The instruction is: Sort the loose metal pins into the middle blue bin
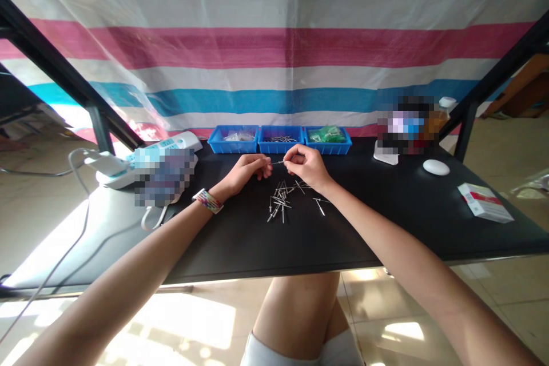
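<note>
My left hand (pixel 250 171) and my right hand (pixel 307 166) meet above the black table, fingers pinched. Between their fingertips stretches a thin silver pop rivet (pixel 278 162), gripped at both ends. Just below the hands lies a loose pile of pop rivets (pixel 281 201), each with a slim pin and a thicker sleeve. A few more rivets (pixel 319 206) rest apart, under and beside my right forearm. Behind the hands stand three blue bins in a row: the left bin (pixel 233 147) holds clear bags, the middle bin (pixel 281 147) metal pins, the right bin (pixel 328 148) a green bag.
On the left are a white power strip (pixel 182 142), a plugged-in charger with a cable, and a blurred device. To the right sit a white oval object (pixel 436 167), a red-and-white box (pixel 484 203) and a blurred item. A striped sheet hangs behind the table (pixel 334 246).
</note>
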`<state>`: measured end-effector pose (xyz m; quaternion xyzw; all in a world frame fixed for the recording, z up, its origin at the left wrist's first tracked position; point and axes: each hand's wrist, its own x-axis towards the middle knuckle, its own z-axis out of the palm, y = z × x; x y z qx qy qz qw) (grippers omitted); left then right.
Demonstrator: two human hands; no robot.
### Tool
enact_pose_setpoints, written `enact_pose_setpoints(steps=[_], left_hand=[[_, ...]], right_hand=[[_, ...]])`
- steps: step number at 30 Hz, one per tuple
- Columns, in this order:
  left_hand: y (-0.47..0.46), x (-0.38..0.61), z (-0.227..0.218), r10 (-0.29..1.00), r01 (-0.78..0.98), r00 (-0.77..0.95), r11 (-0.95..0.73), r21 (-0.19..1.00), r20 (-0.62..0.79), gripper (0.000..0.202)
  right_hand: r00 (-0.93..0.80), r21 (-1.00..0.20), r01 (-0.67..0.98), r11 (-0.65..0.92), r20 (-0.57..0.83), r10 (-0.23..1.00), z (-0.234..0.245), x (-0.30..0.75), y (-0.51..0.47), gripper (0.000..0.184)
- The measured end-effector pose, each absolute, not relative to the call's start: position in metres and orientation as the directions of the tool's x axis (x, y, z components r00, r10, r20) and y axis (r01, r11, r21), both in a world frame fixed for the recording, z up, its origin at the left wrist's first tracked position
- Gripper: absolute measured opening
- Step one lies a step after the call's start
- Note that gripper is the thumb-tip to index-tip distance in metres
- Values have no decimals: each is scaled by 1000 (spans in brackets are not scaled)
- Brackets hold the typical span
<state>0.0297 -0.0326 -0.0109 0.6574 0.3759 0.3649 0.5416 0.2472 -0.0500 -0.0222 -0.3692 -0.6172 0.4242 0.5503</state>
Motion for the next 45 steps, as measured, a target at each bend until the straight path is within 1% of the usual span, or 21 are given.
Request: enact_pose_setpoints(steps=[5,10,15,19,24,28,34,45], left_hand=[[-32,30,-10,887,92,452,-146,985,90,36],[-32,29,-11,892,58,441,-143,988,104,35],[-33,30,-11,897,82,427,-162,983,112,37],[-33,32,-10,898,95,424,-170,981,114,38],[-34,32,-10,903,79,411,-171,982,124,37],[-33,31,-12,904,68,407,-172,983,130,36],[-31,30,-15,899,77,416,-184,980,136,36],[-31,29,-16,877,68,448,-229,971,176,38]], right_hand=[[-137,-926,1,377,373,918,-24,248,-50,14],[-122,-941,-15,338,337,934,-25,247,-49,20],[-114,-949,-21,314,314,942,-23,247,-50,25],[-120,-949,-17,314,314,942,-21,247,-51,23],[-136,-959,9,285,281,950,-20,247,-52,23],[-161,-962,-3,273,270,949,-21,247,-52,21],[-159,-955,-45,295,298,941,-25,247,-50,17],[-141,-950,-43,309,312,940,-22,247,-51,17]])
